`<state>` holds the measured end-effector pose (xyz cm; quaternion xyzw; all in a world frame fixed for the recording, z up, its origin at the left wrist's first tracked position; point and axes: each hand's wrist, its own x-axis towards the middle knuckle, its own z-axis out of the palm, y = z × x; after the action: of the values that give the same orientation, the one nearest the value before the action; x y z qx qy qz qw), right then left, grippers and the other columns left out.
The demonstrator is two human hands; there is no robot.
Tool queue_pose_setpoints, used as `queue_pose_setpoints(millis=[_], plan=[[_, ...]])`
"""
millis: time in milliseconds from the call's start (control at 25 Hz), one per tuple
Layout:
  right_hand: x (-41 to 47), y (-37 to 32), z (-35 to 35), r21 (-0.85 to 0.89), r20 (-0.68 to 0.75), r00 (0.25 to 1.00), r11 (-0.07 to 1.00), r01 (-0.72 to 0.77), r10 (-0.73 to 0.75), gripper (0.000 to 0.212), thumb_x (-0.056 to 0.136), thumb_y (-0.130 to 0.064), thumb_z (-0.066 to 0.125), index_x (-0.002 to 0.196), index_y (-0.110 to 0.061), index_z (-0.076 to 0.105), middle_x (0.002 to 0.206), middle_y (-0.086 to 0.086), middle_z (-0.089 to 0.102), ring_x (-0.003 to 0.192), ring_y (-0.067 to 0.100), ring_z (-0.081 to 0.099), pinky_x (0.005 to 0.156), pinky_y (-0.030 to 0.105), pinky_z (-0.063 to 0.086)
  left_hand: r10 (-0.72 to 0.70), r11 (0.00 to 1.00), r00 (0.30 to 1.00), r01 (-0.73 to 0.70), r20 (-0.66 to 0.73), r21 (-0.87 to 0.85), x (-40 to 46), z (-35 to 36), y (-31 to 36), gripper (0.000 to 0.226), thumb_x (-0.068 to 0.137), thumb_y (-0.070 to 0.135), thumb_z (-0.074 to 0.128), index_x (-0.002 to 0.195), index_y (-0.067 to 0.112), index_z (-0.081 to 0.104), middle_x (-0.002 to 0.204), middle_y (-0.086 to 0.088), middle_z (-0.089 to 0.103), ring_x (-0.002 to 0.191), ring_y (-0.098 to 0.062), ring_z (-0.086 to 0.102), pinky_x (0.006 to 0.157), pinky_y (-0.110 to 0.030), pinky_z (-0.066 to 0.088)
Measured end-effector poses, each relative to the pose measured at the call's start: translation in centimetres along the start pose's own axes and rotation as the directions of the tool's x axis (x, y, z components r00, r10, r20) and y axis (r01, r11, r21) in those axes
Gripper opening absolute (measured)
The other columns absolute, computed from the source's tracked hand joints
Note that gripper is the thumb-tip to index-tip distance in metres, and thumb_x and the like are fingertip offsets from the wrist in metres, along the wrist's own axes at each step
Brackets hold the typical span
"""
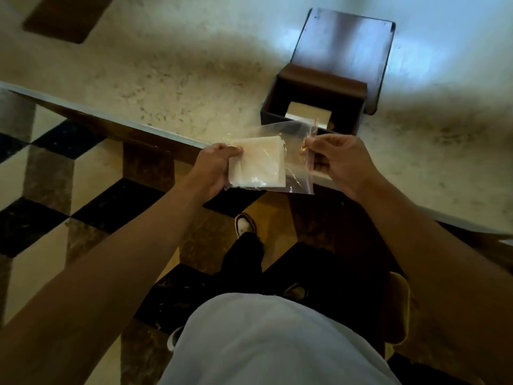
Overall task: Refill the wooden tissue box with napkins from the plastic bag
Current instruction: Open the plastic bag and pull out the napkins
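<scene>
A person stands at the near edge of a pale, speckled stone table [172, 76] and holds a clear plastic bag [294, 159] in both hands, just above that edge. The left hand [213, 170] grips the left side of the bag, thumb on top and fingers [231, 152] curled underneath, pinching the plastic together with the stack of napkins [256, 162] inside it. The napkins are a flat, cream-coloured square that fills the left part of the bag. The right hand [337, 162] pinches the right edge of the bag, where the plastic is empty and crinkled; its fingers are pressed together on the film. The bag stretches between the two hands, and its far corner reaches up in front of the box.

The wooden tissue box [313, 104] sits on the table just beyond the bag, slightly to the right. It is dark brown and open, with its lid [345, 48] lying flat on the table on the far side. A small pale stack shows inside the box, low down near its bottom.

Far left on the table lies a dark brown rectangular patch [66, 15], too blurred to tell what it is. Below the table edge is a floor [55, 168] tiled in black, cream and brown, with the person's dark trousers, shoes and light shirt in the near part of the view.
</scene>
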<state>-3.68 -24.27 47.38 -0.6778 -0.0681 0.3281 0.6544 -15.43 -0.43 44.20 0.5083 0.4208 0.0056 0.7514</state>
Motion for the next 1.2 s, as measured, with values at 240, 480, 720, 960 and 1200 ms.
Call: queue_pose_setpoints(millis=[240, 480, 720, 960, 1200], plan=[[10.0, -3.8, 6.1, -0.027, 0.046, 0.999, 0.999, -0.023, 0.024, 0.013, 0.092, -0.019, 0.071, 0.087, -0.017, 0.083, 0.092, 0.01, 0.08, 0.09, 0.033, 0.073, 0.095, 0.057, 0.055, -0.017, 0.995, 0.991, 0.03, -0.136, 0.094, 9.1, -1.2, 3.3, 0.043, 0.086, 0.028, 0.073, 0.124, 0.014, 0.06, 0.128, -0.017, 0.062, 0.105, -0.034, 0.066, 0.075, -0.052, 0.063], [15.8, -6.3, 10.4, -0.054, -0.023, 0.995, 0.993, -0.101, 0.1, 0.013, 0.09, -0.025, 0.074, 0.086, -0.016, 0.083, 0.087, 0.009, 0.08, 0.072, 0.018, 0.073, 0.08, 0.045, 0.058, 0.014, 0.936, 0.993, 0.029, -0.121, 0.35, 13.9, -2.0, 6.0, 0.052, 0.092, 0.034, 0.068, 0.137, 0.013, 0.051, 0.125, -0.014, 0.065, 0.108, -0.027, 0.067, 0.097, -0.047, 0.056], [18.1, -7.0, 11.6, -0.089, -0.105, 0.988, 0.988, -0.123, 0.114, 0.015, 0.091, -0.025, 0.074, 0.09, -0.011, 0.08, 0.086, 0.007, 0.081, 0.07, 0.015, 0.075, 0.074, 0.037, 0.061, 0.18, 0.869, 0.98, -0.116, -0.088, 0.48, 14.6, -0.7, 9.0, 0.027, 0.092, 0.033, 0.064, 0.117, 0.023, 0.062, 0.1, 0.009, 0.064, 0.088, -0.003, 0.062, 0.07, -0.024, 0.048], [18.5, -7.7, 11.6, -0.222, -0.091, 0.996, 0.975, -0.027, 0.007, 0.013, 0.092, -0.027, 0.073, 0.089, -0.015, 0.077, 0.076, 0.0, 0.079, 0.058, 0.007, 0.07, 0.057, 0.023, 0.057, 0.311, 0.89, 0.933, -0.352, 0.181, 0.29, 12.1, 1.8, 13.8, 0.022, 0.096, 0.028, 0.066, 0.089, 0.008, 0.07, 0.066, -0.002, 0.074, 0.059, -0.018, 0.071, 0.061, -0.034, 0.062], [17.8, -8.4, 9.7, -0.329, 0.001, 1.0, 0.944, 0.017, -0.017, 0.011, 0.093, -0.015, 0.071, 0.092, -0.024, 0.077, 0.08, -0.008, 0.079, 0.069, 0.007, 0.075, 0.061, 0.017, 0.057, 0.275, 0.894, 0.945, -0.319, 0.176, 0.314, 11.6, 3.1, 14.4, 0.02, 0.095, 0.021, 0.067, 0.093, 0.001, 0.066, 0.069, -0.007, 0.073, 0.057, -0.022, 0.071, 0.056, -0.034, 0.06]])
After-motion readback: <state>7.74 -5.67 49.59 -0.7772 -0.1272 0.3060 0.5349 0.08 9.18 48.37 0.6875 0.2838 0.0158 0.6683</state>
